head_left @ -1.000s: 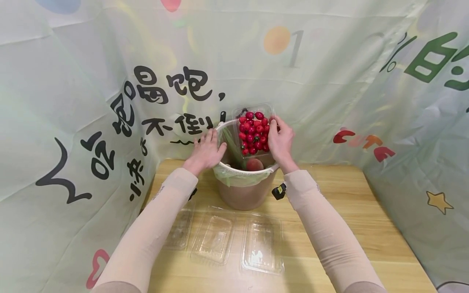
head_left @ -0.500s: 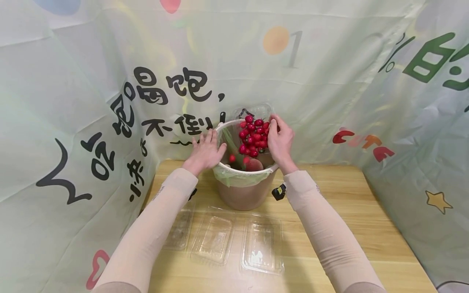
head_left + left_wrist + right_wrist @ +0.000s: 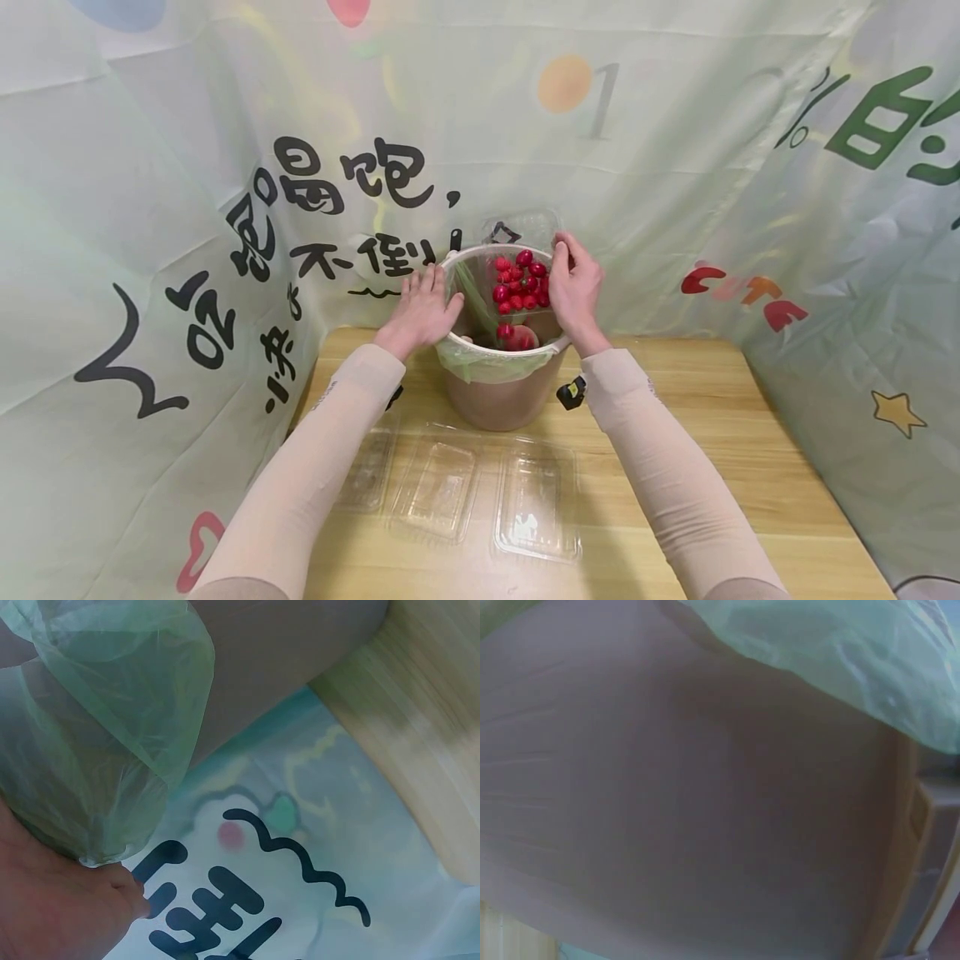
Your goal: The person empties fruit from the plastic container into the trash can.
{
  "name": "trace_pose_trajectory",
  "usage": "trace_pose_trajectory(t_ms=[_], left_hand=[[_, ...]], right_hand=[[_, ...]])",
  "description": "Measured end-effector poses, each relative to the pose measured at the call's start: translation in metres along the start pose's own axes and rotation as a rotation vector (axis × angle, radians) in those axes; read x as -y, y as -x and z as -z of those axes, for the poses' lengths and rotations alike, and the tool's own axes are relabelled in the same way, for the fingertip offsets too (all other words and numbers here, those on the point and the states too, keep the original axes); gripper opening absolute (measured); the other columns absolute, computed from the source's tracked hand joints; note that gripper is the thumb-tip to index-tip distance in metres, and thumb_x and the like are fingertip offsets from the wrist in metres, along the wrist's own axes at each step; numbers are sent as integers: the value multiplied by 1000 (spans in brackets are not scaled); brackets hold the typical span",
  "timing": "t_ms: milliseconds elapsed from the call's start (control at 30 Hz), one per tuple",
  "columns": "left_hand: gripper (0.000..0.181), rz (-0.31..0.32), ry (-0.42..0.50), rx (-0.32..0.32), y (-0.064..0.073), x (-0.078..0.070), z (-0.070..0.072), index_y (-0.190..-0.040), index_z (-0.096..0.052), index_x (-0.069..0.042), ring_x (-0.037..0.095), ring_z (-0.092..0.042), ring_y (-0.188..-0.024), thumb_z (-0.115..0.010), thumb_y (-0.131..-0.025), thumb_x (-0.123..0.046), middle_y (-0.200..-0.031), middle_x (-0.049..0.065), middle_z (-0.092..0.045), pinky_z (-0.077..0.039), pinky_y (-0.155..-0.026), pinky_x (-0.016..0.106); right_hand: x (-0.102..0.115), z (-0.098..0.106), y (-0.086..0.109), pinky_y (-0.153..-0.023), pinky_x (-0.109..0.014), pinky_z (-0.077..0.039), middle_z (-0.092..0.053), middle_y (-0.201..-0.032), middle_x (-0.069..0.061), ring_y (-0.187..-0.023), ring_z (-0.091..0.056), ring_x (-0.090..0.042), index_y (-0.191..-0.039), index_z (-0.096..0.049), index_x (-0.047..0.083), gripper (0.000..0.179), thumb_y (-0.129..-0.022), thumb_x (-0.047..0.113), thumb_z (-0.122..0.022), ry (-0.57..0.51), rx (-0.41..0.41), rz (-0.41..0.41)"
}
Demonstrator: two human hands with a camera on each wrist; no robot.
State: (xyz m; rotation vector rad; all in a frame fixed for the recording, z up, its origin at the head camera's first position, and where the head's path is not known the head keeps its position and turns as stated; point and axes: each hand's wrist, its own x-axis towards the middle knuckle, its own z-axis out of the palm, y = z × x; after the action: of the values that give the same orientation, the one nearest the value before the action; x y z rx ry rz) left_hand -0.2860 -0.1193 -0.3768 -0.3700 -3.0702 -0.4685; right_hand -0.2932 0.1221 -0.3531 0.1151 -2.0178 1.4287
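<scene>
My right hand (image 3: 576,282) pinches the right edge of a clear plastic box (image 3: 525,225) tilted over a bin (image 3: 498,400). Small red fruits (image 3: 521,287), perhaps cherry tomatoes, lie bunched in the box's lower part. A few more are below it, beside a peach-like fruit (image 3: 527,337) inside the bin. On the bin's left rim rests my left hand (image 3: 422,307), its fingers straight. A thin green bag (image 3: 112,697) lines the bin and folds over its rim. In the right wrist view the bin's wall (image 3: 705,810) fills most of the picture, and the right hand's fingers are hidden.
Clear plastic containers lie on the wooden table (image 3: 675,433) before the bin: one in the middle (image 3: 438,492), another to its right (image 3: 538,500), and one (image 3: 363,467) partly behind the left sleeve. Printed cloth (image 3: 660,167) hangs behind and at both sides.
Red fruits have slid down the tilted box, and some have dropped into the bin. The box's upper part now shows bare plastic. Both hands have stayed nearly in place.
</scene>
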Motion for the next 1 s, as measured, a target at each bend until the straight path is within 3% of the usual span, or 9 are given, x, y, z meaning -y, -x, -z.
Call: trace_pose_trajectory(t_ms=[667, 1000], left_hand=[[81, -3, 8, 0, -1, 0, 0, -167, -6, 3, 50, -5, -162, -19, -109, -53, -176, 24, -5, -5, -134, 58], [81, -7, 12, -12, 0, 1, -1, -167, -7, 4, 51, -6, -162, -20, -109, -51, -176, 25, -7, -7, -134, 59]], right_hand=[[-6, -3, 0, -99, -45, -58, -75, -125, -20, -110, -70, -31, -127, -72, -4, 30, -109, 11, -54, -20, -30, 56], [-6, -5, 3, -93, -45, -57, -75, -123, -21, -106, -70, -33, -126, -72, -4, 29, -108, 10, -55, -10, -36, 116]])
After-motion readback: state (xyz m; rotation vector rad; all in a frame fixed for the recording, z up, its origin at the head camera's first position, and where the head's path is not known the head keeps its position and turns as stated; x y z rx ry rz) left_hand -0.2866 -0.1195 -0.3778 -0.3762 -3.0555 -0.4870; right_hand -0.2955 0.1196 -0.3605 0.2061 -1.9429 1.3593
